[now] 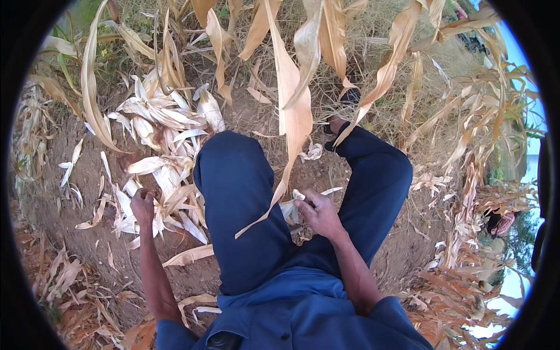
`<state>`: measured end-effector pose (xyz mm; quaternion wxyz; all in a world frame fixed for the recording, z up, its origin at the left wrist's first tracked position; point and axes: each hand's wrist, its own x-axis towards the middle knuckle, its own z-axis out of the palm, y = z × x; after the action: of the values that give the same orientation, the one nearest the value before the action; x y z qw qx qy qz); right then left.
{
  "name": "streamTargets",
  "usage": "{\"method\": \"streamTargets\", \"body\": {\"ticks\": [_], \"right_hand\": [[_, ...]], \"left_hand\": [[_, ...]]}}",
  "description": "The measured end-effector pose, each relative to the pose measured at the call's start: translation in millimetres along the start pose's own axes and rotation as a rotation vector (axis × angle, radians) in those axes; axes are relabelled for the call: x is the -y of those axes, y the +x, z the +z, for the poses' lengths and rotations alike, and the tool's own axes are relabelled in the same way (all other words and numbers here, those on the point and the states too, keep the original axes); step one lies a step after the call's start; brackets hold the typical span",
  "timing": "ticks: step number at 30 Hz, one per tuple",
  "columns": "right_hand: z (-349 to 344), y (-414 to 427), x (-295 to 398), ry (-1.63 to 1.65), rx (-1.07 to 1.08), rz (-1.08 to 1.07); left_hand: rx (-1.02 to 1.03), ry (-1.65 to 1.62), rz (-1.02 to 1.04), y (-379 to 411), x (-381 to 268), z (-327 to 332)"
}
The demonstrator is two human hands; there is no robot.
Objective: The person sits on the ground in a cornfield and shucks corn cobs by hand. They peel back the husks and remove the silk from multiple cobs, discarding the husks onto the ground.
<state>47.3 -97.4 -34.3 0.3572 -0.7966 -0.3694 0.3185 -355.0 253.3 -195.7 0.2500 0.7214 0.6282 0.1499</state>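
My left hand [143, 204] is raised over the left part of the ground, fingers curled, beside a heap of pale corn husks [168, 175]; whether something small is inside it cannot be told. Between my knees, my right hand [317, 212] grips a small whitish piece of corn husk [298, 195] between thumb and fingers. More pale husk shows just under that piece, partly hidden by my leg and hand. A long dry corn leaf [295, 113] hangs in front of my left thigh, its tip crossing over the trousers.
Dry corn stalks and leaves [393, 43] hang across the top and right. Dry grass [372, 74] covers the ground ahead, and bare soil [183, 267] shows at the left. A person in a checked garment [503, 224] is far off at the right edge.
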Motion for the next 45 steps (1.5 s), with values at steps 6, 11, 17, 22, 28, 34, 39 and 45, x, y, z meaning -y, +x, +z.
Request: {"method": "streamTargets", "body": {"ticks": [6, 11, 17, 22, 28, 34, 39, 45], "right_hand": [[-22, -9, 18, 0.143, -0.092, -0.003], [-75, -2, 72, 0.386, -0.209, -0.056], [-145, 14, 109, 0.464, -0.219, -0.172], [-184, 33, 113, 0.521, -0.162, -0.163], [-219, 76, 102, 0.566, 0.006, -0.172], [-267, 117, 87, 0.510, 0.150, -0.122], [-269, 139, 76, 0.469, 0.185, -0.054], [-268, 137, 60, 0.099, 0.155, -0.239]], "left_hand": [[0.076, -0.542, -0.007, -10, -114, -24], [0.033, -0.727, 0.197, -35, -228, -67], [0.128, -0.916, 0.512, -93, -372, -99], [0.274, -0.837, 0.904, -131, -474, -84], [0.482, -0.586, 1.036, -115, -563, -22], [0.734, -0.551, 0.932, -93, -607, 15], [1.053, -0.914, 0.630, -81, -602, 63], [1.237, -1.039, 0.247, -94, -594, 77]]}}
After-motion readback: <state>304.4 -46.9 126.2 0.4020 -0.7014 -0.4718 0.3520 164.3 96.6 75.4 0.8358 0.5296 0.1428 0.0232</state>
